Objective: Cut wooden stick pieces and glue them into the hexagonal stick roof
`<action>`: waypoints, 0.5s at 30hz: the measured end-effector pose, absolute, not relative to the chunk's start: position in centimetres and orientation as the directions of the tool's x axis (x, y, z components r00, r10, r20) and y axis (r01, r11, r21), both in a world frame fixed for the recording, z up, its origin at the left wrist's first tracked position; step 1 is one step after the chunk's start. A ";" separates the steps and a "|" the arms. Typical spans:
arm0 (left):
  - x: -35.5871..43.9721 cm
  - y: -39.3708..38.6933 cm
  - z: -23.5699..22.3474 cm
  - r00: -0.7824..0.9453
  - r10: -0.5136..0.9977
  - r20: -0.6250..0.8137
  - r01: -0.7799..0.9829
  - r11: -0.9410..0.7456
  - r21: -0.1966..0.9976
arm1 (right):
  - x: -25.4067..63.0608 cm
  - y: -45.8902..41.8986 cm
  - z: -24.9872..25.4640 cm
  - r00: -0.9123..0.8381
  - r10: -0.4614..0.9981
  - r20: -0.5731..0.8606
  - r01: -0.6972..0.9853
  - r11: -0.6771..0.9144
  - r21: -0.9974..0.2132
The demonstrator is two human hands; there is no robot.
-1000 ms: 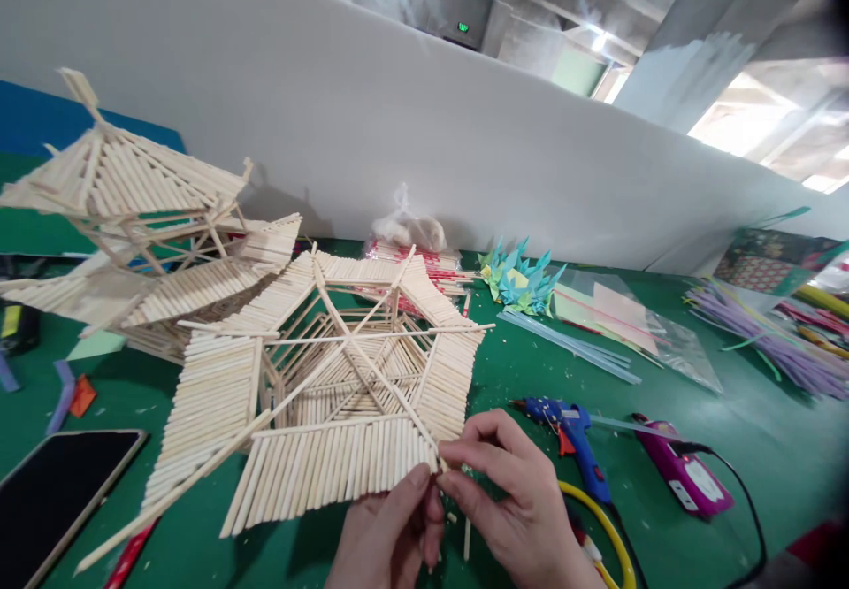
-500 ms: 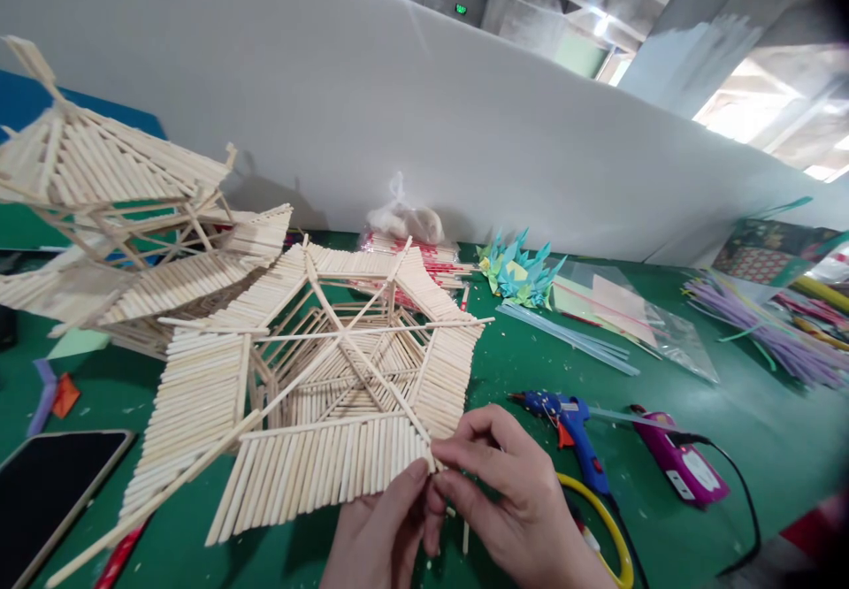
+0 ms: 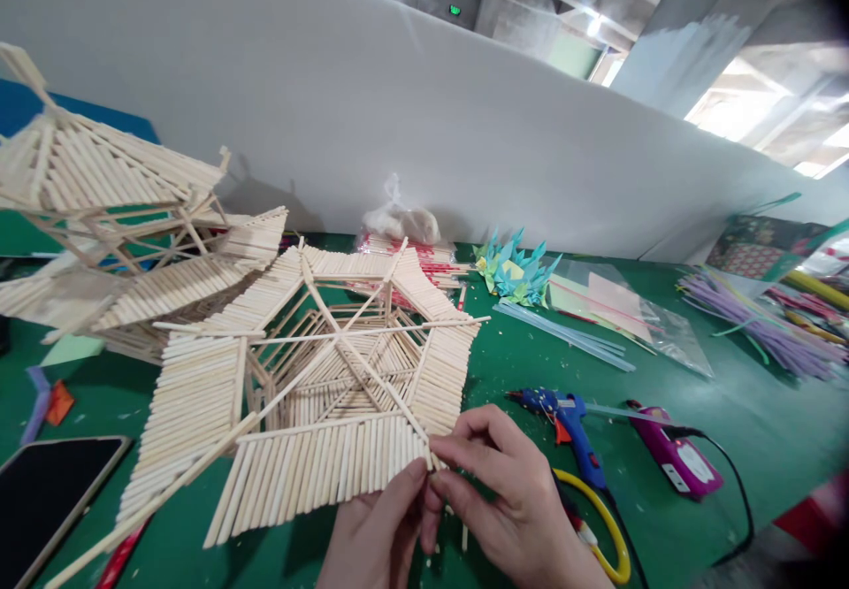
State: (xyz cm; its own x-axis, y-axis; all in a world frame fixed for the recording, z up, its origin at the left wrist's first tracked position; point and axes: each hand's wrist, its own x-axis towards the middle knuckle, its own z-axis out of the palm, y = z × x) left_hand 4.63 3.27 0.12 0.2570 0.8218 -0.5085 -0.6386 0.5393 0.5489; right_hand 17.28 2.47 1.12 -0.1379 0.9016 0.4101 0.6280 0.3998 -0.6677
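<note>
A six-sided pavilion model of thin wooden sticks [image 3: 298,481] stands in front of me, with long sticks crossing over its open middle. At its near right corner, my left hand [image 3: 381,523] has its thumb on the roof edge and its fingers underneath, gripping the model. My right hand [image 3: 504,492] pinches a short wooden stick [image 3: 432,458] at that same corner, close to the left thumb. Fingers cover most of the short stick. One long stick [image 3: 152,501] juts out from the model toward the lower left.
A second stick pavilion [image 3: 119,164] stands at the left, above a phone [image 3: 59,501]. Right of my hands lie a blue glue gun [image 3: 563,421], a purple device [image 3: 676,452] with a black cable, and a yellow loop [image 3: 614,527]. Bagged sticks [image 3: 424,262] rest by the white partition [image 3: 398,94].
The whole view has shifted slightly. Both hands keep the same grip at the model's corner, with hardly any finger movement.
</note>
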 end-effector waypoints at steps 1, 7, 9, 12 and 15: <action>4.7 3.3 0.2 0.260 0.822 -0.507 -0.639 0.540 0.548 | 17.3 2.4 1.1 -0.136 0.905 0.402 0.621 0.394 -0.678; 4.7 3.3 0.4 0.260 0.836 -0.483 -0.632 0.526 0.569 | 17.4 2.2 1.1 -0.116 0.901 0.419 0.594 0.401 -0.697; 4.6 3.2 0.4 0.258 0.833 -0.489 -0.616 0.532 0.581 | 17.3 2.1 1.2 -0.105 0.904 0.414 0.594 0.391 -0.703; 4.4 3.2 0.5 0.243 0.830 -0.502 -0.589 0.537 0.604 | 17.3 2.0 1.4 -0.096 0.902 0.420 0.591 0.391 -0.705; 4.3 3.1 0.4 0.249 0.832 -0.496 -0.561 0.542 0.626 | 17.2 2.0 1.5 -0.102 0.905 0.412 0.616 0.383 -0.688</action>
State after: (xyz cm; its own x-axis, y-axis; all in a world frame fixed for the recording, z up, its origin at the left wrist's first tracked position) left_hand 4.25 3.11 0.44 0.2492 0.8316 -0.4964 -0.5611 0.5417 0.6258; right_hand 17.17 2.05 1.55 -0.1022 0.9052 0.4124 0.6162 0.3831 -0.6882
